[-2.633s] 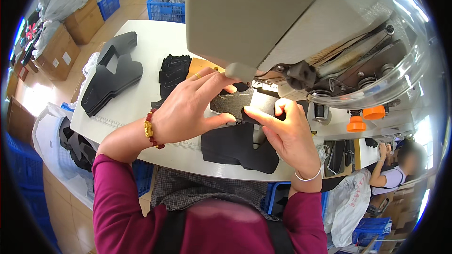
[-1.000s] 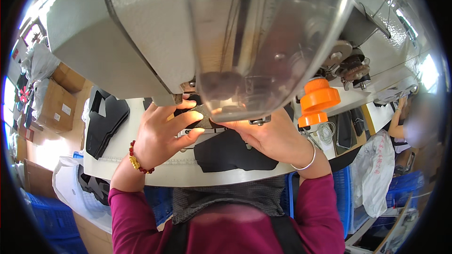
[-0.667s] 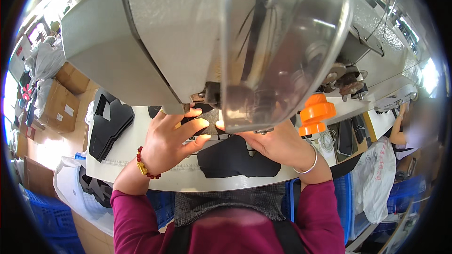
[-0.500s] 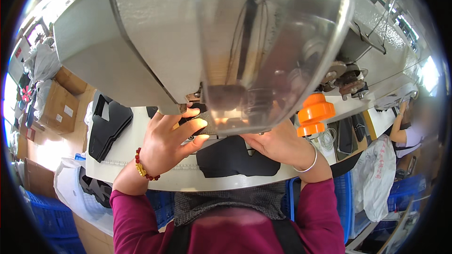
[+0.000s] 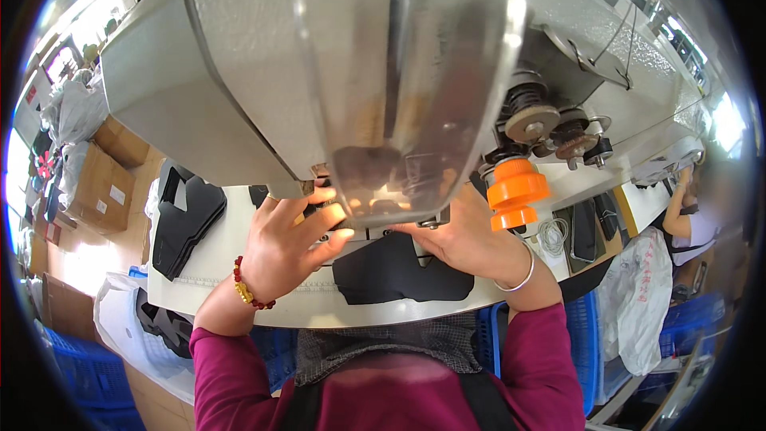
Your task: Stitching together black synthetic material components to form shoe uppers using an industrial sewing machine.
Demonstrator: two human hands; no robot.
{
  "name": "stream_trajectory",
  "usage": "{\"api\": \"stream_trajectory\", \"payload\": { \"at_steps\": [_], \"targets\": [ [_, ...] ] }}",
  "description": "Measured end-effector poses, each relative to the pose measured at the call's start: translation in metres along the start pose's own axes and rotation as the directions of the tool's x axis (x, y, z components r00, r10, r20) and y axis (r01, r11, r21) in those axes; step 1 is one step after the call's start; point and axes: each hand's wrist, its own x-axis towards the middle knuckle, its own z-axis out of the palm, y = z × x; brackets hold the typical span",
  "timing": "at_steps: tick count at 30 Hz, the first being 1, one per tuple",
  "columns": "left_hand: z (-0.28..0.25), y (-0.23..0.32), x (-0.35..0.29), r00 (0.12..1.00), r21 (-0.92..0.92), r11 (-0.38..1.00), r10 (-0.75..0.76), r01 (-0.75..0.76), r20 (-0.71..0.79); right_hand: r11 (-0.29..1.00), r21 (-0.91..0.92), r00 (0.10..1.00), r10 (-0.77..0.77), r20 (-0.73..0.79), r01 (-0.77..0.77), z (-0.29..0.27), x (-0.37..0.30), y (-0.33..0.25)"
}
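Machine head (image 5: 239, 72) blocks top approach, low by fingertips of L hand (image 5: 279, 243). See-thru guard (image 5: 447, 128) covers part of R hand (image 5: 471, 233); orange knobs (image 5: 519, 183) crowd outer side. Gaps: low from front, btw wrists, over blk piece (image 5: 399, 271); also bench (image 5: 234, 227) strip btw blk stack (image 5: 191, 227) & L hand.

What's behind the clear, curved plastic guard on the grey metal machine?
Behind the guard: a long dark strip and blurred dark machine parts. The right bare hand extends beneath, its far end covered.

Cardboard box (image 5: 97, 190) on floor (image 5: 89, 263), beyond the left edge of the table (image 5: 311, 313). Coiled cable (image 5: 552, 236) near the right edge. Beyond that edge: white sack (image 5: 634, 311), red-marked; farther out, a co-worker (image 5: 694, 231).
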Motion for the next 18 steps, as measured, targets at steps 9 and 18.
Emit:
{"api": "stream_trajectory", "payload": {
  "at_steps": [9, 18],
  "targets": [
    [-0.002, -0.001, -0.001, 1.000, 0.008, 1.000, -0.009, 0.009, 0.025, 0.998, -0.057, 1.000, -0.010, 0.021, 0.011, 0.005, -0.004, 0.003],
    [-0.005, 0.013, 0.007, 0.997, 0.130, 0.989, 0.076, -0.071, -0.030, 0.998, 0.068, 0.997, -0.003, -0.077, 0.008, -0.005, 0.009, -0.006]
  ]
}}
